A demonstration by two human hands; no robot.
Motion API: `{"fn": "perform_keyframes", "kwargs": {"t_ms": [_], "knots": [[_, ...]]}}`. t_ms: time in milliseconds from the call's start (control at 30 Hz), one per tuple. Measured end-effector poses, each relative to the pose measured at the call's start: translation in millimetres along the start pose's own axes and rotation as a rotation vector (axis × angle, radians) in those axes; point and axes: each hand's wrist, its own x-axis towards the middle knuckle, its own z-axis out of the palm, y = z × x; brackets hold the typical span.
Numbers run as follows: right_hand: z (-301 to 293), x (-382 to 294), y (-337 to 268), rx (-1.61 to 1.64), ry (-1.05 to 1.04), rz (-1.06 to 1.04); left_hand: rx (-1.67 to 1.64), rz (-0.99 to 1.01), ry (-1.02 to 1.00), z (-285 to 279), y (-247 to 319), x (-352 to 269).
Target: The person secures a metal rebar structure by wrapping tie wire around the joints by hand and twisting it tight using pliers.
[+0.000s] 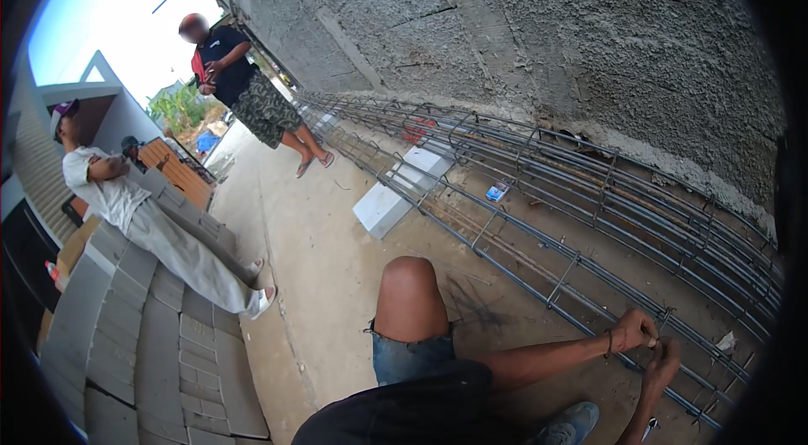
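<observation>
My left hand point(633, 329), with a dark band at its wrist, is beside a stirrup of the nearest steel rebar cage point(558, 284). Close to it, my right hand point(664, 361) reaches in from the bottom edge. The fingertips of both hands are pinched and nearly meet over the cage's bars. Anything thin between them is too small to make out. Several long bars tied with square stirrups form this cage, which runs from lower right to upper left. A white block point(404, 189) lies under it.
Further rebar cages point(606, 186) lie along the rough concrete wall point(505, 22). A small blue-and-white pack point(497, 192) rests on the ground between cages. Grey blocks point(151, 319) are stacked at left. One person point(120, 186) leans there; another point(233, 79) stands farther off.
</observation>
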Motion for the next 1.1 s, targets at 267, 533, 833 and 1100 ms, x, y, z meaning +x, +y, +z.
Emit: {"fn": "perform_keyframes", "kwargs": {"t_ms": [267, 533, 833, 1100], "knots": [[0.3, 5.2, -18.8, 0.189, -0.059, 0.236, 0.152, 0.008, -0.115, -11.6, 26.2, 14.2], [11.7, -29.5, -42.0, 0.171, 0.208, 0.218, 0.476, 0.042, -0.156, 12.6, 34.7, 36.6], [10.7, -30.8, -31.9, -0.008, 0.339, 0.379, 0.854, -0.085, -0.412, 45.0, 28.4, 72.8], [21.4, -24.4, -34.2, -0.132, 0.367, 0.17, 0.942, -0.236, -0.648, 22.7, 43.5, 88.7]]}}
